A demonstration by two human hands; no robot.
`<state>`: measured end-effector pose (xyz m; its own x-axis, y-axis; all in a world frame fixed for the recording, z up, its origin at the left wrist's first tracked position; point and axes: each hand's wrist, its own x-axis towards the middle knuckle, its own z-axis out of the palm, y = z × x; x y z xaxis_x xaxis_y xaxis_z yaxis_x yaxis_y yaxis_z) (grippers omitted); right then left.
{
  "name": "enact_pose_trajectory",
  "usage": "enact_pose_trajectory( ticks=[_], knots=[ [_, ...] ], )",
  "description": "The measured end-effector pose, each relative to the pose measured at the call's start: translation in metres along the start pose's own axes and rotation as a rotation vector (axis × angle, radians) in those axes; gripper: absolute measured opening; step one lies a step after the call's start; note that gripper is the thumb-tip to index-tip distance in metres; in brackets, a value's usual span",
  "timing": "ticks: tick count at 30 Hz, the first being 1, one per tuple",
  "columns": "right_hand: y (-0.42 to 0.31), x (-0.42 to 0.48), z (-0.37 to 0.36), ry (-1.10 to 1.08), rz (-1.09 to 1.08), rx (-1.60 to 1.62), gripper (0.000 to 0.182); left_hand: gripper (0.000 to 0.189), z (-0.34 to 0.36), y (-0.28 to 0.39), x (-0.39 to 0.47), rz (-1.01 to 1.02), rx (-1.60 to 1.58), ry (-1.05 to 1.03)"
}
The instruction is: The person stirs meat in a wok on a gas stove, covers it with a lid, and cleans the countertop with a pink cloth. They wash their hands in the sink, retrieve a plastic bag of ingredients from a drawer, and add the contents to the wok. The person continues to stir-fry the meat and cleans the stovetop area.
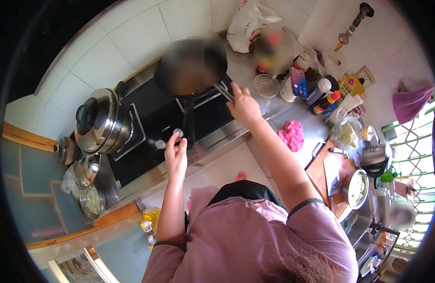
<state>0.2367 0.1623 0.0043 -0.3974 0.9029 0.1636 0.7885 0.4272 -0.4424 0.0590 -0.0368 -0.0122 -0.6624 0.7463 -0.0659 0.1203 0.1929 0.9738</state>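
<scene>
A dark wok [189,70] stands on the rear right of the black glass gas stove [160,123]; its inside is blurred, with some brownish food showing at the lower edge. My right hand [245,108] holds the metal handle of a utensil [223,92] that reaches into the wok. The wok's dark handle [189,122] points towards me. At the stove's front edge, my left hand [176,155] has its fingertips at a round control knob [178,133]; a second knob [160,144] sits just left of it. Whether the fingers grip the first knob is unclear.
A lidded steel pot [98,122] occupies the left burner. Below it stands a bowl of pale cut vegetables [92,200]. On the right counter are a glass bowl [266,86], a phone [299,82], bottles, a pink cloth [291,136] and a cleaver [331,177] on a cutting board [318,169].
</scene>
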Motion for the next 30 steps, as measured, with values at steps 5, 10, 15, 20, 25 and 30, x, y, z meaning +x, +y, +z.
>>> enact_pose_trajectory(
  ticks=[5, 10, 15, 20, 25, 30],
  knots=[
    [0.006, 0.019, 0.006, -0.040, -0.093, 0.018, 0.044, 0.044, 0.033, 0.008, -0.004, -0.172, -0.044, 0.006],
    [-0.011, 0.024, -0.024, 0.033, -0.048, 0.099, 0.037, 0.040, 0.027, 0.016, 0.000, -0.219, -0.102, -0.036],
    [-0.014, 0.056, -0.008, 0.088, -0.030, 0.096, 0.040, 0.041, 0.037, 0.009, 0.008, -0.209, -0.214, -0.080],
    [-0.021, 0.035, -0.020, -0.066, -0.093, 0.264, 0.040, 0.034, 0.034, 0.014, 0.009, -0.237, -0.281, -0.128],
    [-0.043, -0.035, -0.114, -0.170, -0.065, 0.335, 0.039, 0.036, 0.027, 0.012, 0.008, -0.267, -0.344, -0.138],
    [-0.035, -0.025, -0.104, -0.202, -0.040, 0.071, 0.039, 0.041, 0.028, 0.012, 0.010, -0.296, -0.401, -0.152]
  ],
)
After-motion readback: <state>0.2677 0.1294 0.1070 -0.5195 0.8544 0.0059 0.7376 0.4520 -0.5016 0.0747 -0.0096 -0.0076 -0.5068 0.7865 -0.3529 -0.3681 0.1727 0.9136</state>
